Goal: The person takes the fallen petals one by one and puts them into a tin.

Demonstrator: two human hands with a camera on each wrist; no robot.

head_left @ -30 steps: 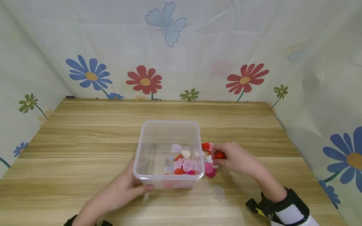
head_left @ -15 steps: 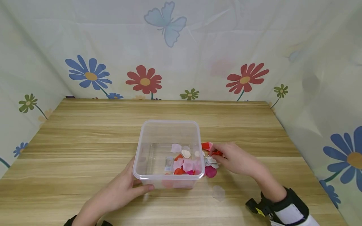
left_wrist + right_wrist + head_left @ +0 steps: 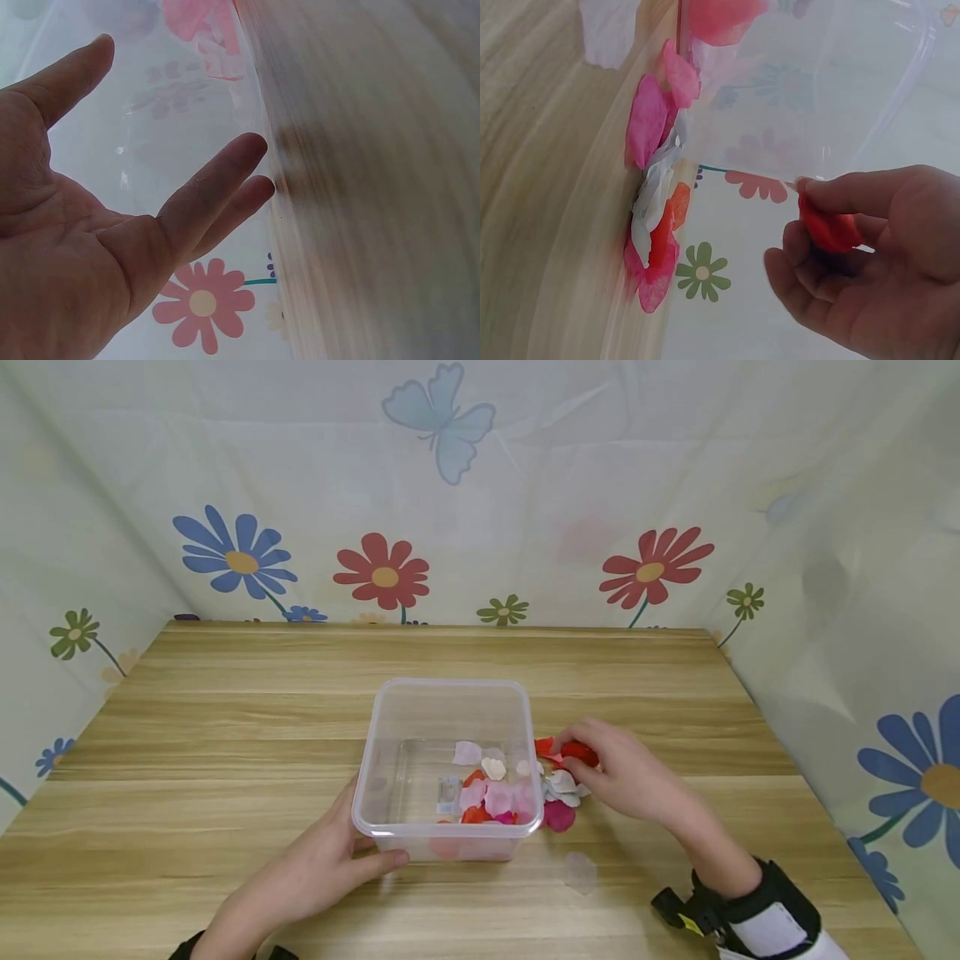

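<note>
Clear box (image 3: 420,714) of petals (image 3: 497,799), a loose heap (image 3: 560,787) just to its right
Pink, white and red ones lie mostly in its right half; left grip (image 3: 326,860), spread wide, rests at its near-left corner; right grip (image 3: 618,772) pinches a red petal (image 3: 581,752) at the heap.

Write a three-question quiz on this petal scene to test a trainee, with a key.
1. True or false: the left hand is reaching inside the clear box.
2. Which colour mainly shows in what the right hand holds? A) white B) red C) purple
3. Fill in: seen from the person's place, the petal pile outside the box lies by its ____ side.

Key:
1. False; it is outside, at the box's near left corner.
2. B; at least one red petal.
3. Right.
</note>
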